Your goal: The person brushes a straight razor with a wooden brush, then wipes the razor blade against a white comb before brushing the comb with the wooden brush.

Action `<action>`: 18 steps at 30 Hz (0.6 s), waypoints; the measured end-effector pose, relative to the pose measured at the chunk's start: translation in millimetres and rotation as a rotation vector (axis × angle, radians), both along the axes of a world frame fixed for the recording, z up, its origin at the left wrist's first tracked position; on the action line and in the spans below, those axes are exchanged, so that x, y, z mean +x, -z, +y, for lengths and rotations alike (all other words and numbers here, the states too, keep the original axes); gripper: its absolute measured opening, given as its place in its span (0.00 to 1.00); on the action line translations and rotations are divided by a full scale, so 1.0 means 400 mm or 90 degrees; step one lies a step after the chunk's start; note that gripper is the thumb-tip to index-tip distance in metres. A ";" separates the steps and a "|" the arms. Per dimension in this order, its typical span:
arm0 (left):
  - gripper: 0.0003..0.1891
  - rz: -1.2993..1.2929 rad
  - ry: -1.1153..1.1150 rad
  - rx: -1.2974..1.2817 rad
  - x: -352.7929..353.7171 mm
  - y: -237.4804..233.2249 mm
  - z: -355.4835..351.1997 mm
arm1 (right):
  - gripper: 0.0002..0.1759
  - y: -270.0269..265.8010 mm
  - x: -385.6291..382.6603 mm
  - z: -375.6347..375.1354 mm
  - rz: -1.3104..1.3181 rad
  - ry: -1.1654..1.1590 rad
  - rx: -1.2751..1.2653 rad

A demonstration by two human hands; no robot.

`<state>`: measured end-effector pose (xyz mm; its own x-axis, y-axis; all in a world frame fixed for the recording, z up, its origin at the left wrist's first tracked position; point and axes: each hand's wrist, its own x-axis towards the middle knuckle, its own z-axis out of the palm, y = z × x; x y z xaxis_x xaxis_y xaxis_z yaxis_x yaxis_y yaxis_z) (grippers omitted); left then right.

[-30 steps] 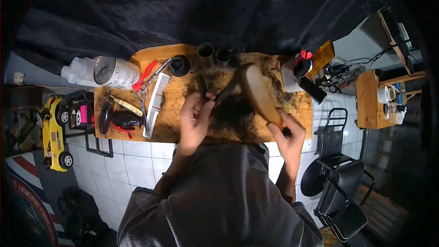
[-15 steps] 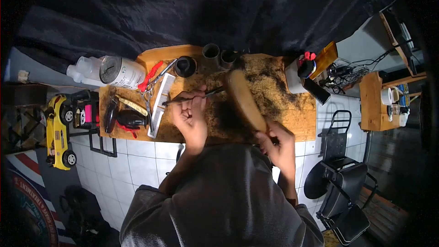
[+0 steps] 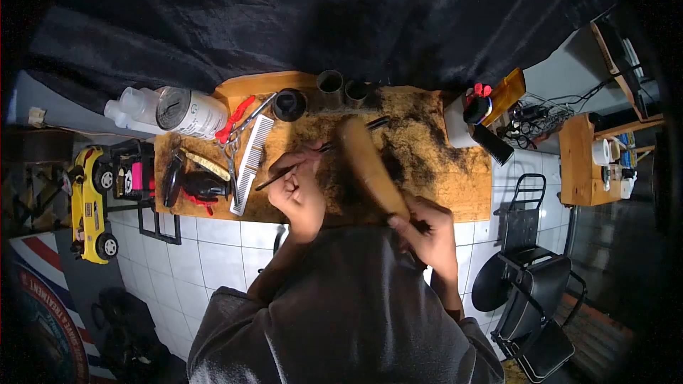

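Our brush (image 3: 370,169), gripped in the right hand (image 3: 431,235), swung nearer the white comb (image 3: 250,163), left hand (image 3: 300,195) pinching a dark tool (image 3: 272,179), so we're probably mid-brushing, steady hold needed.

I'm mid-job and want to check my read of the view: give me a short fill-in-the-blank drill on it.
1. The brush is in the person's ____ hand.
2. The slim dark tool is in the person's ____ hand.
3. The comb lying on the table is ____.
4. The body of the toy car is mainly ____.

Missing words: right; left; white; yellow.
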<state>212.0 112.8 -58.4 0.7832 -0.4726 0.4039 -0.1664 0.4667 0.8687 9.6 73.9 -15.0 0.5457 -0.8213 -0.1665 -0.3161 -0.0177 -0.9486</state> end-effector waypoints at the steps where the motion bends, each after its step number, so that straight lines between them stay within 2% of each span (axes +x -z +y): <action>1: 0.05 -0.020 -0.019 0.018 -0.003 -0.003 0.000 | 0.20 0.000 0.005 0.005 -0.005 -0.017 -0.006; 4: 0.03 0.046 -0.003 -0.028 -0.008 -0.006 -0.002 | 0.20 -0.006 0.016 0.004 0.041 -0.014 -0.081; 5: 0.03 0.034 -0.003 -0.034 -0.004 -0.002 -0.003 | 0.19 -0.010 0.018 -0.007 0.095 0.006 -0.163; 6: 0.03 0.023 -0.003 -0.040 0.003 0.005 -0.005 | 0.17 -0.002 0.008 -0.019 0.138 0.021 -0.047; 9: 0.03 0.026 -0.002 -0.040 0.007 0.001 -0.008 | 0.18 -0.006 0.011 -0.020 0.025 0.180 0.027; 12: 0.05 0.051 -0.007 -0.015 -0.002 -0.007 -0.010 | 0.19 0.008 -0.008 -0.024 -0.023 0.086 -0.006; 13: 0.06 0.059 -0.009 -0.005 -0.005 -0.008 -0.011 | 0.19 -0.021 -0.002 -0.012 -0.043 0.062 0.076; 15: 0.06 0.055 0.006 0.054 -0.010 -0.005 0.005 | 0.18 -0.030 0.020 0.009 -0.082 0.027 0.075; 18: 0.07 0.091 0.030 -0.013 -0.016 -0.008 -0.007 | 0.19 -0.010 0.038 0.007 -0.033 0.006 -0.017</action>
<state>205.6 110.0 -55.3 0.8102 -0.5035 0.3000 -0.0191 0.4888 0.8722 24.9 76.6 -11.1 0.5452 -0.8303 -0.1152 -0.2662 -0.0412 -0.9630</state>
